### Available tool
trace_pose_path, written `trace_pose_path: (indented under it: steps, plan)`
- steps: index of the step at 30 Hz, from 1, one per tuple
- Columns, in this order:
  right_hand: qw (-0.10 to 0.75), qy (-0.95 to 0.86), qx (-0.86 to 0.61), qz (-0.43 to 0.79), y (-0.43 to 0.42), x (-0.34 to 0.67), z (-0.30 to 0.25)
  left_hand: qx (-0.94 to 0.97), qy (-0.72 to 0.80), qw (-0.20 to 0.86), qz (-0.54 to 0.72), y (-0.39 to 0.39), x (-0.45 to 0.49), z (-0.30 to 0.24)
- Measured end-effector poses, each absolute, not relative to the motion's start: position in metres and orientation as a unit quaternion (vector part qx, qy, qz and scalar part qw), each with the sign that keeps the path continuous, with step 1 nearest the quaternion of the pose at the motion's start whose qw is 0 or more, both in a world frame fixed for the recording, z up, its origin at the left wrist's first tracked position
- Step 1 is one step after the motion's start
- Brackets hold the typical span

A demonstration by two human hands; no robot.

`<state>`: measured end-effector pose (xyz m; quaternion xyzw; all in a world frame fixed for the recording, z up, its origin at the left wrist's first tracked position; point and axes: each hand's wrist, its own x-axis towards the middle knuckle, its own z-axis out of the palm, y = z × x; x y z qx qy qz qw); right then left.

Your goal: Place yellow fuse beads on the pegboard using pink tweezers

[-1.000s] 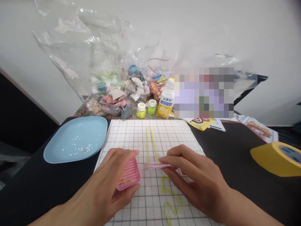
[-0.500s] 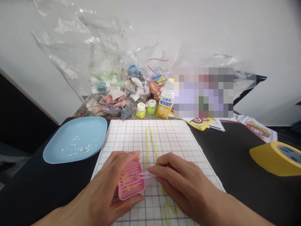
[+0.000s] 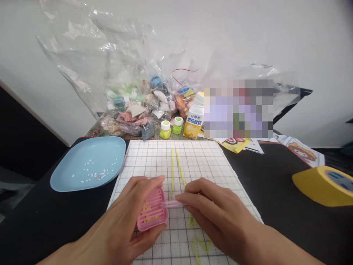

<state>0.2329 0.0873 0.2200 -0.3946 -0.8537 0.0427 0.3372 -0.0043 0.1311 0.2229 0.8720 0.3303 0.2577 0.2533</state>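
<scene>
Our left hand [image 3: 124, 221] grips the pink ridged tray [image 3: 152, 210], hiding its near edge. We cannot make out the tips of the pink tweezers [image 3: 171, 203], pinched in our right hand [image 3: 217, 215], over the tray's yellow-beaded grooves.

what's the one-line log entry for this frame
left hand: holds pink bead tray | right hand: pink tweezers, tips over tray | under: grid mat

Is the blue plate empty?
No, small white beads lie scattered on the blue plate.
</scene>
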Motion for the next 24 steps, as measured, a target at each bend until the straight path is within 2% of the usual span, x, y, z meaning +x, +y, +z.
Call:
trace_pose_path:
  steps: [6,24]
  plan:
    - [0.359,-0.816,-0.453,0.002,0.0915,0.2393,0.2224,0.917,0.274,0.149,0.25,0.1402,-0.0011,0.2282]
    - [0.314,-0.832,-0.458,0.015,0.0923,0.2399,0.2178,0.921,0.243,0.136,0.273,0.1369,0.0042,0.2282]
